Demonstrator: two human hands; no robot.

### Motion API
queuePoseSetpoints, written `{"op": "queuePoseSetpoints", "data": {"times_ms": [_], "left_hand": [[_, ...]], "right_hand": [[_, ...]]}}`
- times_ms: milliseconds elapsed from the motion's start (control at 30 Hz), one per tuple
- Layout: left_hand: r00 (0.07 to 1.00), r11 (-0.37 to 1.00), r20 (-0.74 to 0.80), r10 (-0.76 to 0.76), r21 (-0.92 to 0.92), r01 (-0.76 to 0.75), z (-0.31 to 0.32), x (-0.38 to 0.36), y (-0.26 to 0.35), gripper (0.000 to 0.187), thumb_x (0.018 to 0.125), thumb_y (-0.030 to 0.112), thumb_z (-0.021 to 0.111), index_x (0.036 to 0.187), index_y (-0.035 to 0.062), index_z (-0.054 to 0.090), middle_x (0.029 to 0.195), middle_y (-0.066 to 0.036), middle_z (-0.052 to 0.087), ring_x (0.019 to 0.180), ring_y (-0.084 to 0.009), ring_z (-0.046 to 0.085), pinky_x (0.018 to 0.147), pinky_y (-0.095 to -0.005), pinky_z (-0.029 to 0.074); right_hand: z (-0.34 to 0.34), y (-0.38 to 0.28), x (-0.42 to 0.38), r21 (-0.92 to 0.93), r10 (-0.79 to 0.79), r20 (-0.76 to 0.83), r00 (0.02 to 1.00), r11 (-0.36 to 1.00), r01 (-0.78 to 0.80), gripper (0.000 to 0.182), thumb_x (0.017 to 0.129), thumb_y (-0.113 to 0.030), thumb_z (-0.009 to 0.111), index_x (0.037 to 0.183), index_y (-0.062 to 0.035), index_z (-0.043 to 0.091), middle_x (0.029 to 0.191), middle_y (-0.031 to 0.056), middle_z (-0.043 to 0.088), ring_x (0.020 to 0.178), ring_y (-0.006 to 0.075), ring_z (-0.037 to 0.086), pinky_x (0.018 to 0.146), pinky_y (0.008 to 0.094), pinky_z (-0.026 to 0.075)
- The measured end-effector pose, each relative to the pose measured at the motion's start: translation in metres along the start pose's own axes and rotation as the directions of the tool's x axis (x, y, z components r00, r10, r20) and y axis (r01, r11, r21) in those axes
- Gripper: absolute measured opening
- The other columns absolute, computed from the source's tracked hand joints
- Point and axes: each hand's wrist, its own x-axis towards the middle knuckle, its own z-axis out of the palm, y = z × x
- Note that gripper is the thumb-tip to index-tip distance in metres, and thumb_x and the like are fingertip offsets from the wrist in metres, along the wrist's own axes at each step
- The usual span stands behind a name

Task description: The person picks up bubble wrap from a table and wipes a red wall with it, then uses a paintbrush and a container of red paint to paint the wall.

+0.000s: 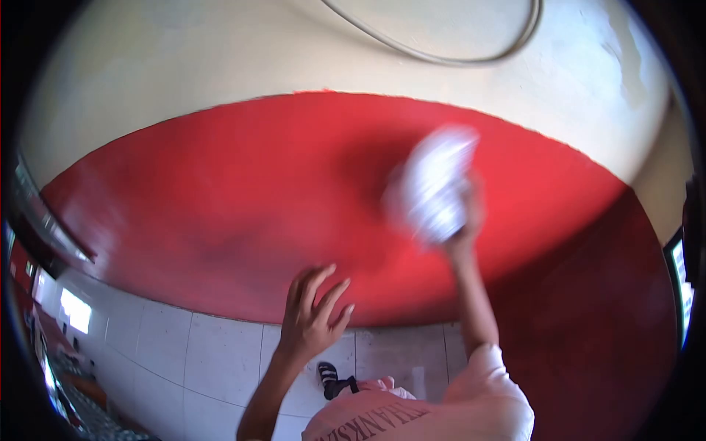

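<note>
My right hand [469, 213] grips a white crumpled bundle [435, 184], held up in front of the red lower part of the wall [294, 169]. Motion smears the bundle, and I cannot tell whether it is cloth or paper. Its shape partly covers the fingers around its lower right side. Lower down and to the left, my left hand [312, 309] is raised with its fingers apart and slightly curled. It holds nothing and overlaps the bottom of the red wall in this view.
Cream paint [220, 66] covers the wall above the red part, where a pale hose or cable [441, 59] hangs in a loop. Light floor tiles [220, 353] run along the wall's foot. A sandalled foot [329, 378] stands below me. Cluttered items [88, 386] lie at the lower left.
</note>
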Motion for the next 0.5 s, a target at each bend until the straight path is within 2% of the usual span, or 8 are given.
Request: {"op": "queuePoseSetpoints", "data": {"times_ms": [67,133,167,200,233,333,433,500], "left_hand": [[0.983,0.984,0.039,0.179,0.003,-0.179,0.002,0.035,-0.001,0.043,0.070,0.013,0.068,0.111,0.0100,0.055,0.123,-0.013,0.042,0.113,-0.0344,0.041,0.093,-0.0474,0.038],[0.932,0.934,0.082,0.354,0.017,-0.356,0.009,0.068,0.005,0.044,0.072,0.016,0.067,0.114,0.0140,0.054,0.126,-0.012,0.040,0.117,-0.0331,0.038,0.094,-0.0488,0.037],[0.901,0.901,0.092,0.425,0.050,-0.430,0.015,0.082,0.008,0.045,0.073,0.017,0.066,0.116,0.0164,0.052,0.128,-0.011,0.038,0.119,-0.0328,0.035,0.095,-0.0505,0.036],[0.866,0.863,0.107,0.489,0.082,-0.498,0.021,0.092,0.012,0.045,0.075,0.018,0.064,0.118,0.0187,0.051,0.129,-0.011,0.037,0.121,-0.0326,0.032,0.096,-0.0522,0.034],[0.825,0.817,0.118,0.553,0.120,-0.565,0.027,0.104,0.014,0.046,0.077,0.020,0.063,0.121,0.0211,0.049,0.131,-0.011,0.035,0.123,-0.0323,0.030,0.097,-0.0539,0.033],[0.763,0.750,0.108,0.637,0.140,-0.646,0.066,0.127,0.011,0.053,0.080,0.025,0.057,0.130,0.0254,0.038,0.142,-0.008,0.023,0.132,-0.0319,0.017,0.102,-0.0602,0.022],[0.651,0.582,0.448,0.613,0.302,-0.755,0.081,0.142,-0.006,0.051,0.080,0.027,0.054,0.129,0.0239,0.041,0.142,-0.008,0.026,0.133,-0.0325,0.018,0.103,-0.0624,0.017],[0.649,0.675,0.543,0.533,0.189,-0.713,0.108,0.117,-0.034,0.051,0.080,0.027,0.054,0.129,0.0234,0.042,0.140,-0.009,0.031,0.132,-0.0328,0.022,0.103,-0.0626,0.016]], "right_hand": [[-0.050,0.033,0.058,-0.320,-0.049,-0.332,0.942,0.945,-0.064,0.048,0.069,-0.008,0.066,0.113,0.0029,0.050,0.120,0.0190,0.048,0.109,0.0342,0.049,0.089,0.0390,0.043],[-0.064,0.067,0.080,-0.174,0.108,-0.484,0.868,0.960,-0.217,0.053,0.072,-0.004,0.065,0.120,0.0035,0.044,0.119,0.0167,0.048,0.108,0.0295,0.050,0.094,0.0369,0.039],[-0.049,0.082,0.075,-0.234,0.035,-0.570,0.821,0.951,-0.203,0.052,0.075,-0.019,0.066,0.120,0.0013,0.049,0.124,0.0202,0.044,0.116,0.0371,0.042,0.098,0.0432,0.035],[-0.028,0.088,0.061,-0.558,-0.275,-0.466,0.841,0.829,-0.038,0.050,0.081,-0.035,0.059,0.118,-0.0021,0.053,0.126,0.0205,0.043,0.121,0.0386,0.036,0.102,0.0478,0.028],[-0.004,0.087,0.031,-0.521,-0.140,-0.430,0.892,0.846,-0.118,0.052,0.082,-0.045,0.053,0.116,-0.0046,0.056,0.127,0.0203,0.042,0.124,0.0393,0.033,0.103,0.0514,0.024],[0.042,0.057,-0.065,-0.629,-0.022,-0.234,0.972,0.766,-0.134,0.048,0.077,-0.020,0.064,0.119,-0.0033,0.049,0.125,0.0177,0.043,0.122,0.0341,0.037,0.103,0.0465,0.027],[0.062,0.006,-0.136,-0.059,0.471,-0.220,0.854,0.868,-0.493,0.057,0.073,-0.013,0.067,0.123,-0.0020,0.042,0.126,0.0173,0.042,0.121,0.0323,0.038,0.102,0.0446,0.029],[0.090,-0.032,-0.168,0.356,0.714,0.013,0.700,0.651,-0.670,0.065,0.070,-0.009,0.070,0.125,-0.0012,0.038,0.126,0.0170,0.041,0.121,0.0312,0.039,0.101,0.0433,0.031]]}}
